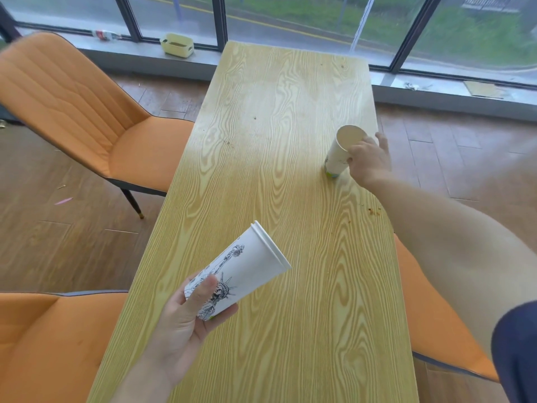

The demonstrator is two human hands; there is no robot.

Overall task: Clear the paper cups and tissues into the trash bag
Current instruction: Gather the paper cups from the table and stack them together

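Note:
My left hand (186,324) grips a stack of white paper cups (247,269) with black drawings, tilted with the rims pointing up and right over the near part of the wooden table (261,126). Farther out on the right side of the table stands another white paper cup (344,144), leaning toward me with its empty mouth showing. My right hand (367,162) is wrapped around its side, fingers closed on it. No tissues and no trash bag are in view.
Orange chairs stand at the left (87,117), near left (43,344) and right (436,315) of the table. Crumbs (374,211) lie near the table's right edge. A yellow box (177,45) and a bottle (106,34) rest on the window ledge.

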